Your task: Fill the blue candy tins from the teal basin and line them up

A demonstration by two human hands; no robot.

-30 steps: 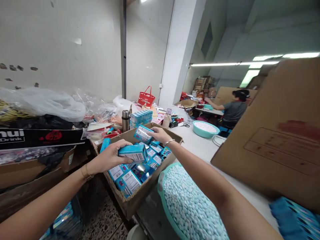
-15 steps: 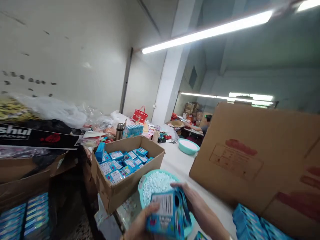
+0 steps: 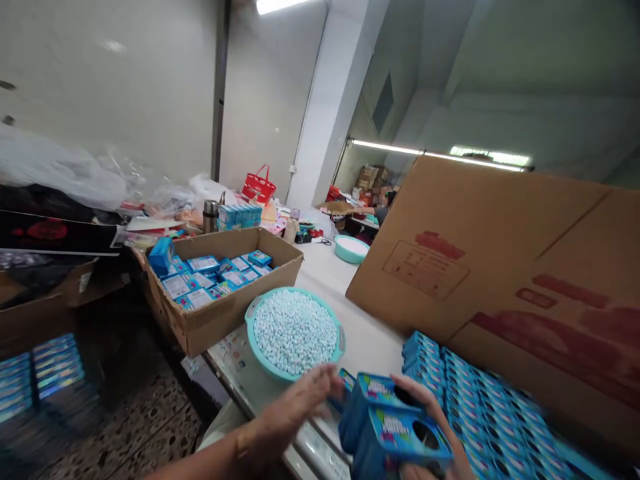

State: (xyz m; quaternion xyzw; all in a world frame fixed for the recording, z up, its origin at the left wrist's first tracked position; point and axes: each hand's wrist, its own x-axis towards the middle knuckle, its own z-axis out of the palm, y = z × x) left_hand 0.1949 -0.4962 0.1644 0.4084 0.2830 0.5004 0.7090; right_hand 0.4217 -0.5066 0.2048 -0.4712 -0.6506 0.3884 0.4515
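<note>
My right hand (image 3: pixel 443 427) grips a few small blue printed boxes (image 3: pixel 395 423) with dark round openings, at the lower right of the table. Empty and slightly blurred, my left hand (image 3: pixel 300 403) is stretched out to the left of them. Beyond its fingers stands a turquoise basin (image 3: pixel 251 340) full of small pale blue and white pellets. Another blue box lies partly hidden between my left hand and the held ones. To the right, rows of similar blue boxes (image 3: pixel 480 407) stand close together on the table.
An open cardboard box (image 3: pixel 220 320) behind the basin on the left contains many blue boxes. A large carton (image 3: pixel 490 280) rises on the right. Farther back are a second turquoise basin (image 3: pixel 351 251), a steel flask (image 3: pixel 210 217), a red bag (image 3: pixel 259 187) and a person's arm.
My left hand has let go of the blue boxes. My right hand holds them lower and farther right, near the rows. The view has shifted right and downward, showing the whole basin.
</note>
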